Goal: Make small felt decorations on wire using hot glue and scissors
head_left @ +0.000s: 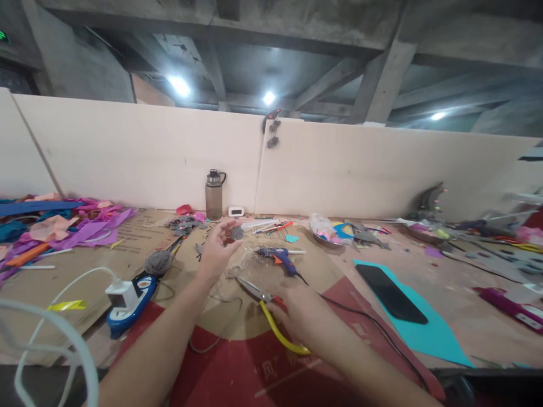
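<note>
Pinching small grey piece (237,233) | left grip (219,244): narrow | right grip (298,314): curled around yellow-handled tool (266,297)

1. Bottle (214,199), before partition (136,152); clock (236,211) just right.
2. Pliers (253,289), this side of glue gun (285,260).
3. Phone (391,294), on sheet (439,342), to their right.
4. Yarn (158,262), to their left.
5. Charger (121,295), in power strip (146,291), before yarn.

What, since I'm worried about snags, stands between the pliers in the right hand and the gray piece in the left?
Only the thumb of the left hand, just below the gray piece, seems in the way of the pliers; the glue gun lies off to the right.
</note>
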Tool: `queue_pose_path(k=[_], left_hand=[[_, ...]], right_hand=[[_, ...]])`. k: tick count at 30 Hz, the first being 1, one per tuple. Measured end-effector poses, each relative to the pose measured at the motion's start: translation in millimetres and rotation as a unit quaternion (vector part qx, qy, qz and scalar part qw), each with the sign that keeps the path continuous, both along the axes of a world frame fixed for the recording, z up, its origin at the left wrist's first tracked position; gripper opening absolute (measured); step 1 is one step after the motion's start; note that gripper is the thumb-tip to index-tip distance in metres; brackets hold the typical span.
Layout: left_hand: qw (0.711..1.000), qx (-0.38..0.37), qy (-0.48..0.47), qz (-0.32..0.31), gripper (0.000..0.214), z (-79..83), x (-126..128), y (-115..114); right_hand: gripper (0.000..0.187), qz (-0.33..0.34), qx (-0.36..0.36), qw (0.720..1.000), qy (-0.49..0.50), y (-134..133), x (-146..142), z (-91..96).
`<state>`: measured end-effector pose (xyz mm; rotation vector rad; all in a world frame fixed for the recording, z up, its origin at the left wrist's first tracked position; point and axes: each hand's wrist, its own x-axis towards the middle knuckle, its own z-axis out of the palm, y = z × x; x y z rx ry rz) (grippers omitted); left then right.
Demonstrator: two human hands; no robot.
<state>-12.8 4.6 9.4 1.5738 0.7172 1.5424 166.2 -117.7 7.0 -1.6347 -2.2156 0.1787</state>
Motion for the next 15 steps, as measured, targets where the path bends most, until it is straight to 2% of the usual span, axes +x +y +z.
queue_pose_path(k=[1, 3, 5, 7, 11, 13, 15], left_hand=[[1.0, -0.003, 0.006, -0.016, 0.044, 0.2, 1, 0], [0.999, -0.006, 0.031, -0.043, 0.041, -0.2, 3, -2], [0.996, -0.004, 0.06, -0.059, 0.04, -2.9, 6, -2], [0.993, -0.001, 0.091, -0.071, 0.042, -8.1, 9, -2], [0.98, 0.016, 0.181, -0.083, 0.044, -19.9, 16, -2], [0.974, 0.018, 0.211, -0.078, 0.045, -22.4, 19, -2], [0.977, -0.004, 0.202, -0.064, 0.045, -22.2, 18, -1]], right_hand=[[0.028, 0.025, 0.013, 0.996, 0.082, 5, -1, 5.8], [0.035, 0.035, 0.021, 0.97, 0.241, 20, -3, 13.6], [0.04, 0.031, 0.033, 0.932, 0.359, 41, -6, 15.0], [0.041, 0.029, 0.003, 0.889, 0.457, 62, -9, 9.6], [0.03, 0.023, -0.064, 0.8, 0.596, 90, -12, -12.7], [0.024, 0.025, -0.098, 0.763, 0.639, 96, -10, -22.3], [0.023, 0.02, -0.121, 0.73, 0.672, 96, -6, -27.4]])
